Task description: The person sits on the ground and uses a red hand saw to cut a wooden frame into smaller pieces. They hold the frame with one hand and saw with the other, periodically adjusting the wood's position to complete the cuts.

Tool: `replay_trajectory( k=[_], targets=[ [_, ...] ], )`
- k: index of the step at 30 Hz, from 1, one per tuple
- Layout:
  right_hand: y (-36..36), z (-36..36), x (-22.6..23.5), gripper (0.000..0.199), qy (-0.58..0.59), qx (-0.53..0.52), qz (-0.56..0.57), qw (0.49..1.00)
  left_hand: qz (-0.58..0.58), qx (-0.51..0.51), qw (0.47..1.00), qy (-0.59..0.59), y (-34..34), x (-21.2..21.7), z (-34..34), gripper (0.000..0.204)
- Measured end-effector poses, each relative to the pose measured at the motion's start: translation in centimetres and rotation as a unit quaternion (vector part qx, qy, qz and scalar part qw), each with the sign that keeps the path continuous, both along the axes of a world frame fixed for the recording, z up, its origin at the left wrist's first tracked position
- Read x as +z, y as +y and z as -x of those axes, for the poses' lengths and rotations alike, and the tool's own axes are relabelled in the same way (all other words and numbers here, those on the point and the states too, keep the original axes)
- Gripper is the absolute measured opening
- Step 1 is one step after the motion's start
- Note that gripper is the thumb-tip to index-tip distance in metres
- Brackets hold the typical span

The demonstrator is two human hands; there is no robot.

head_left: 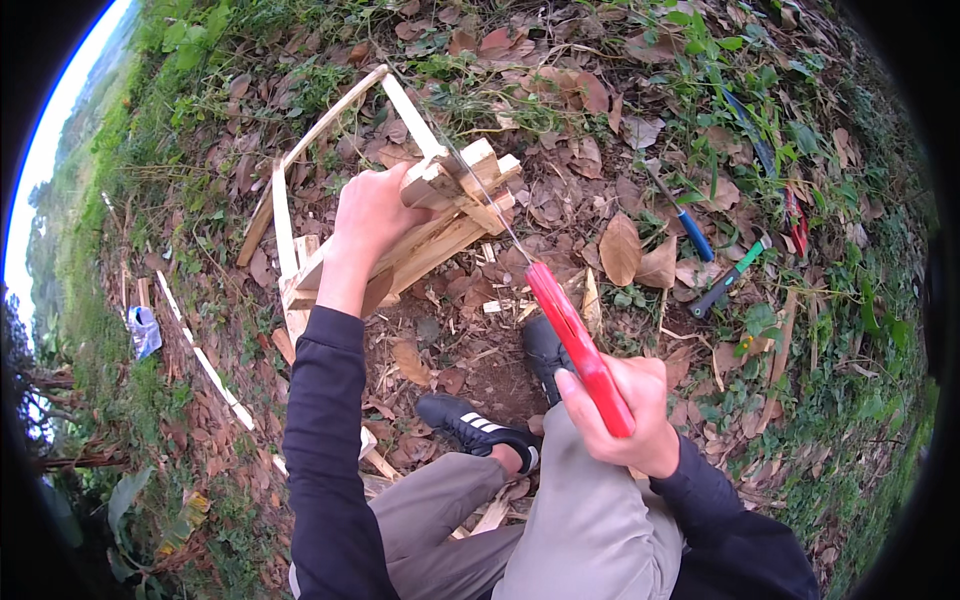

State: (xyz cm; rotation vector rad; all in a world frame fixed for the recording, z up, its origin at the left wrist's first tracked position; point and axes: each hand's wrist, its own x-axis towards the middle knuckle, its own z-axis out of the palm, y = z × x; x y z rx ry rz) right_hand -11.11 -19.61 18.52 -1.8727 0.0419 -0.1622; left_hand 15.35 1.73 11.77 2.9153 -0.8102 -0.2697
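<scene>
My right hand (632, 412) is closed on the rear of a saw's long red handle (578, 345). The thin saw blade (492, 200), seen almost edge-on, runs away to the upper left across the ends of some pale wood pieces. Those pieces belong to a small wooden frame (430, 255), built of rough slats with thin bars standing out at its far side. My left hand (375, 222) is wrapped over the frame just left of the blade, its fingertips partly hidden behind the wood. Whether the teeth are in the wood, I cannot tell.
To the right lie a blue-handled tool (694, 236), a hammer (728, 280) with a green and black handle, and a long blade (752, 135) near a red handle (797, 220). My shoes (470, 422) stand on leaf-strewn ground. Left are a pale stick (205, 360) and a plastic bag (144, 332).
</scene>
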Motion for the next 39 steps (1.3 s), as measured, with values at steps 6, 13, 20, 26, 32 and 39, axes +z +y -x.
replay_trajectory(
  k=[6,13,20,26,32,39],
  targets=[
    [-0.1,-0.7,-0.3,0.011,-0.022,0.010,-0.023,0.999,0.000,-0.011,0.998,-0.064,1.8,2.3,-0.3,0.057],
    [2.1,-2.3,-5.4,0.029,-0.039,0.036,-0.046,0.998,-0.098,0.014,0.993,-0.061,4.3,1.6,-3.1,0.056],
    [4.7,-4.3,-4.1,0.034,-0.013,0.001,-0.053,0.999,0.001,0.065,0.998,-0.021,3.4,2.4,-4.4,0.053],
    [5.1,-5.7,-2.1,0.032,0.008,-0.045,-0.061,0.997,-0.020,0.102,0.994,-0.023,4.9,1.3,-6.9,0.047],
    [4.9,-3.8,-1.8,0.029,-0.021,-0.041,-0.032,0.998,-0.032,0.068,0.996,-0.048,5.4,1.1,-6.7,0.052],
    [4.7,-2.9,-1.1,0.025,0.003,-0.018,-0.028,0.999,-0.006,0.080,0.997,-0.016,6.5,1.0,-6.5,0.054]
  ],
)
